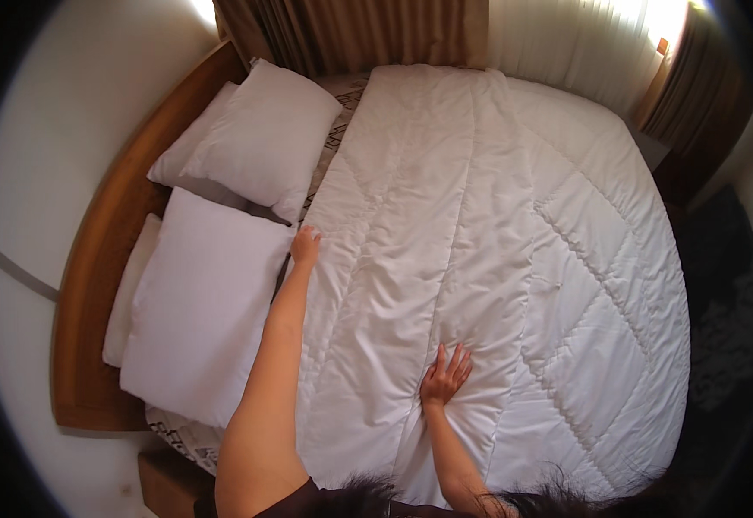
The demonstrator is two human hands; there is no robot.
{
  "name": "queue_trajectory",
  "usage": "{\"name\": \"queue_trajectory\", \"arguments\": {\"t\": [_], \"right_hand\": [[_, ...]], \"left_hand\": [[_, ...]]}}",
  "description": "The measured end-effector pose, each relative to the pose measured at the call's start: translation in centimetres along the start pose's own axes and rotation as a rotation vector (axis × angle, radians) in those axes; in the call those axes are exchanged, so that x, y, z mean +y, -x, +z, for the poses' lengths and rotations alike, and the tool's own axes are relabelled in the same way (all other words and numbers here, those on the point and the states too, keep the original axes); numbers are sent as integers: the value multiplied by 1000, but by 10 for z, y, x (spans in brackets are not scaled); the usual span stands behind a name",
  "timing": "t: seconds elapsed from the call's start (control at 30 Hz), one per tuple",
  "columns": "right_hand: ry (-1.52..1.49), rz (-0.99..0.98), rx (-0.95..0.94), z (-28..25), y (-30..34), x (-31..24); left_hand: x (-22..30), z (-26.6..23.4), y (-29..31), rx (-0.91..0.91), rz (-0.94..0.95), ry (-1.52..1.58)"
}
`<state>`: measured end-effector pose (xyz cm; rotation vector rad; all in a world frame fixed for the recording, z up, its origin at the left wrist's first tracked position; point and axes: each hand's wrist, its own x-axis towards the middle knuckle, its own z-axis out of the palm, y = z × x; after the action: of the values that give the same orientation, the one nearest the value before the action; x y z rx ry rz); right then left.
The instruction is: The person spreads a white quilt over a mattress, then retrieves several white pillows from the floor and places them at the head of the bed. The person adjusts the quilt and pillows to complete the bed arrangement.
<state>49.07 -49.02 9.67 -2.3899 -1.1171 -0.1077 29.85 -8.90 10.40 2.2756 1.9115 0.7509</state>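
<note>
A white quilted comforter (488, 233) covers most of the bed, with a broad band folded back along the side toward the pillows. My left hand (305, 246) reaches far forward to that folded edge, its fingers curled on the fabric beside the corner of the near white pillow (208, 298). Some of the left fingers are hidden by the hand itself. Nearer to me, my right hand (447, 377) lies flat on the comforter with fingers spread. Creases run through the cloth around it.
Two more white pillows, the far front one (264, 129) overlapping another, lean toward the wooden headboard (100, 285). A patterned sheet (178, 432) shows at the near left. Brown curtains (376, 39) and a sheer white curtain (566, 52) hang behind the bed.
</note>
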Motion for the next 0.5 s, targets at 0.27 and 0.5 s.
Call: {"name": "queue_trajectory", "arguments": {"t": [0.27, 0.5], "right_hand": [[54, -6, 7, 8, -8, -7], [92, -47, 27, 17, -6, -5]], "left_hand": [[36, 67, -81, 30, -170, -140], [17, 91, -118, 194, -280, 58]]}}
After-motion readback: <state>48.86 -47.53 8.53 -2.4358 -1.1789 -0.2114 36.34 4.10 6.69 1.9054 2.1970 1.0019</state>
